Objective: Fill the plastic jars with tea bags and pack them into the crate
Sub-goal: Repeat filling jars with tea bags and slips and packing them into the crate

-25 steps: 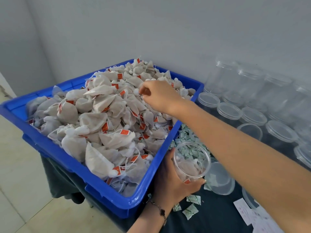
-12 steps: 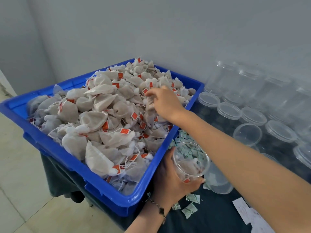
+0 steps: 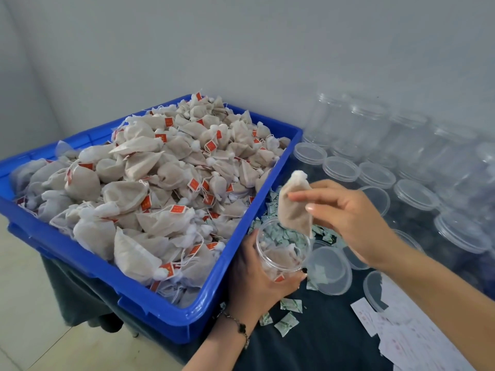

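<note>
A blue crate [image 3: 171, 311] heaped with beige tea bags [image 3: 166, 188] fills the left side. My left hand [image 3: 257, 279] grips a clear plastic jar [image 3: 281, 253] just right of the crate's near corner; at least one tea bag lies inside it. My right hand [image 3: 351, 220] pinches one tea bag [image 3: 294, 207] and holds it directly above the jar's open mouth, its lower tip at the rim.
Rows of clear jars [image 3: 375, 129] and lids [image 3: 340, 168] cover the dark table at the right. A loose lid [image 3: 329, 271] lies beside the held jar. Small green sachets [image 3: 286, 317] are scattered near the crate. White paper slips [image 3: 396, 336] lie at the lower right.
My right hand has left the pile in the crate and swung right and down with one tea bag, stopping over the jar. My left hand keeps the jar in about the same place.
</note>
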A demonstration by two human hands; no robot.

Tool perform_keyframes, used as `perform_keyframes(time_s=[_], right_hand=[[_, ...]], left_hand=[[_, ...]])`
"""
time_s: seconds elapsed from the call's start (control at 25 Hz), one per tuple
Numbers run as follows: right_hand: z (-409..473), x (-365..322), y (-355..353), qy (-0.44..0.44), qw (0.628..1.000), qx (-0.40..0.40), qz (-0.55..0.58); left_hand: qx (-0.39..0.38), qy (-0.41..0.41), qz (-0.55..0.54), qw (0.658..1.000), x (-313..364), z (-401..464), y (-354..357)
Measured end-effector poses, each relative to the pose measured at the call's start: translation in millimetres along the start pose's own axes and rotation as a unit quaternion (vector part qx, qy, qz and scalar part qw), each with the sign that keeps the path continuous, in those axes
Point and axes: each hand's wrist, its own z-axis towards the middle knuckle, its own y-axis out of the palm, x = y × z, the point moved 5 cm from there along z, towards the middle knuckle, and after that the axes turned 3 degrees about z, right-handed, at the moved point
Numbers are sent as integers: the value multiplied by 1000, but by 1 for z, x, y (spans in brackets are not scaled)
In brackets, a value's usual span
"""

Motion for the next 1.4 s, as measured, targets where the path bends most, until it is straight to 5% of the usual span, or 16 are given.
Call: perform_keyframes(time_s=[0.2,0.36,0.56,0.76,0.84,0.96,1.12,1.24,1.4], right_hand=[[-16,15,-9,-25,990,116,-76],[-8,15,3,-30,995,68,-72],[-2,15,24,-14,969,-36,-245],[24,-28,36,-109,965,11,-240],[38,-40,59,-146,957,-38,-248],[61,-28,107,-122,919,-171,-334],[85,23,152,-23,811,-278,-515],[90,31,161,-28,833,-239,-499],[79,14,138,-72,926,-119,-351]], left_hand=[[0,-4,2,1000,0,0,0],[5,3,12,1000,1,0,0],[17,21,10,1000,1,0,-2],[33,14,2,999,1,1,0],[28,21,-27,999,2,5,0],[10,37,-36,999,8,11,0],[-51,-29,1,998,-2,6,6],[-72,-66,3,995,-14,2,12],[-78,-73,-6,994,-14,4,15]])
